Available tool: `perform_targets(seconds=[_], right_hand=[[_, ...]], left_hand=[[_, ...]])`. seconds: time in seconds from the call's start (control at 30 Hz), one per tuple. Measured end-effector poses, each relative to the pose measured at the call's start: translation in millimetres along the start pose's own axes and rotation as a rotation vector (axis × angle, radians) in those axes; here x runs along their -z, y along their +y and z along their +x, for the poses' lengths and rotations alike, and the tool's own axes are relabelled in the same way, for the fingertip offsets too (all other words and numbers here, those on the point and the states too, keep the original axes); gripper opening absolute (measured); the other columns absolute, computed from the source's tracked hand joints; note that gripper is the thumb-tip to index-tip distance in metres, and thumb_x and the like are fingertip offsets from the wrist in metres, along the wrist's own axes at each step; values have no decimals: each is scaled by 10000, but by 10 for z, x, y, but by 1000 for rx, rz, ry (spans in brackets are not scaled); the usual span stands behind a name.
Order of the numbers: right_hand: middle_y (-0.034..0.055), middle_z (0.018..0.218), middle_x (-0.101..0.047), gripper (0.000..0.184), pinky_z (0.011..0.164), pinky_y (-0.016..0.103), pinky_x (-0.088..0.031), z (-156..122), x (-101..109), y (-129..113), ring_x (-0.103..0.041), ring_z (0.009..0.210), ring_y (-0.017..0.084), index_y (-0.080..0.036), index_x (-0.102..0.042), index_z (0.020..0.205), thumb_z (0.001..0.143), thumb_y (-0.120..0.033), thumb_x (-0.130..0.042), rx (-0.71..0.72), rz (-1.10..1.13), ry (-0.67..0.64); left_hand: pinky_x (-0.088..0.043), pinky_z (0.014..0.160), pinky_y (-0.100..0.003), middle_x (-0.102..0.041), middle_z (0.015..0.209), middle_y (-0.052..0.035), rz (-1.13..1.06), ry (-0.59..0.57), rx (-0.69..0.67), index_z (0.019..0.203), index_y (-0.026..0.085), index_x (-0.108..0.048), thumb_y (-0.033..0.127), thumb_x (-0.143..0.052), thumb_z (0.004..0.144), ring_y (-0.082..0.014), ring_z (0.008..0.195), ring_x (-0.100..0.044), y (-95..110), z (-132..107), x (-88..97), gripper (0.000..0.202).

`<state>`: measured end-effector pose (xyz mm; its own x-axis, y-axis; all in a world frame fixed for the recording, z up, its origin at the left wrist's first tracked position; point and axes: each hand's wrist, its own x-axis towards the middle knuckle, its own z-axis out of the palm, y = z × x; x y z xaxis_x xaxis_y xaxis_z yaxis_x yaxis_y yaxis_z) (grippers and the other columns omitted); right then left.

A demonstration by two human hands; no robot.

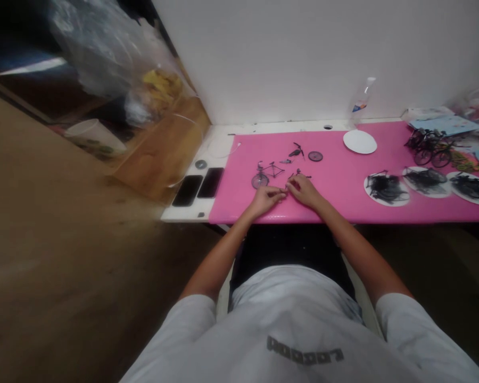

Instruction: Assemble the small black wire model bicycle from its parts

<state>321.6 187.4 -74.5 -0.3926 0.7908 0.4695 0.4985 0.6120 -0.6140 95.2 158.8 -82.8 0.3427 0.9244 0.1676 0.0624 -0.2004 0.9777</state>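
Note:
Close together over the pink table cover, my left hand and my right hand pinch at a small dark part between their fingertips. Its exact kind is too small to make out. Just beyond my left hand lies a toy bicycle frame with one wheel at its left end. A loose wheel and a handlebar-like black piece lie farther back. Another small dark part shows behind my right fingers, partly hidden.
Three white plates at right carry black bicycle parts. Assembled toy bicycles stand behind them. A white plate and a clear bottle are at the back. Two black phones lie at the left edge.

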Motion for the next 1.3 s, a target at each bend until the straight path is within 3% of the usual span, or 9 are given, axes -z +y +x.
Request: perform_targets(seconds=[0.27,0.6,0.7,0.8,0.87,1.0,1.1,1.17,1.3], right_hand=[[98,959,-692,128,935,452,-514,0,28,-38,-603,944,282,-243,-623,948,1048,-308,-575,-24,-33,-34],[114,967,-701,219,976,476,-512,14,53,-81,-589,980,293,-249,-592,913,1084,-335,-484,-22,-77,-92],[118,958,-705,279,1005,500,-522,14,60,-87,-605,985,301,-256,-589,896,1108,-361,-442,-16,-87,-88],[141,1031,-726,272,1051,534,-534,9,52,-80,-632,1044,321,-246,-640,983,1113,-366,-433,-21,-103,5],[159,1108,-726,246,1090,555,-541,4,53,-70,-642,1108,332,-227,-673,1113,1072,-281,-437,-51,-115,120],[189,1430,-630,588,1165,549,-558,-15,106,-6,-618,1320,311,-200,-600,1469,926,-99,-399,-146,-134,384],[152,1706,-427,835,1281,544,-492,-35,156,125,-458,1584,277,-243,-374,1722,904,-73,-372,-206,-228,504],[120,1788,-320,913,1345,558,-423,-45,168,244,-344,1679,256,-275,-237,1788,906,-84,-378,-272,-294,533],[150,1837,-253,846,1415,566,-286,-52,140,433,-223,1744,254,-206,-272,1765,931,-138,-394,-346,-239,555]], left_hand=[[-606,759,-319,-867,974,-146,1,8,-14,1149,122,-883,451,-896,870,-161,716,-724,-44,0,-5,433],[-629,864,-352,-870,1020,-143,31,-21,-50,1042,139,-890,420,-864,906,-186,813,-771,-21,-8,-3,314],[-634,829,-334,-867,990,-140,35,-10,-25,1071,129,-882,403,-861,910,-181,800,-766,11,-5,-11,318],[-632,768,-308,-862,988,-141,5,5,-3,1092,112,-868,389,-861,913,-150,727,-733,39,7,-22,329],[-630,744,-290,-860,1017,-150,-22,20,2,1069,102,-861,373,-859,915,-134,711,-724,53,15,-31,312],[-619,715,-266,-855,971,-133,-13,56,27,1113,98,-854,332,-843,934,-121,686,-714,84,18,-44,295],[-618,714,-264,-850,934,-120,7,63,30,1106,104,-855,312,-831,949,-122,677,-711,99,17,-46,262],[-618,716,-264,-850,938,-117,14,57,29,1092,106,-852,309,-825,954,-121,677,-712,97,18,-43,247],[-615,728,-260,-852,960,-118,2,42,14,1094,106,-846,334,-820,961,-118,689,-725,84,20,-34,265]])
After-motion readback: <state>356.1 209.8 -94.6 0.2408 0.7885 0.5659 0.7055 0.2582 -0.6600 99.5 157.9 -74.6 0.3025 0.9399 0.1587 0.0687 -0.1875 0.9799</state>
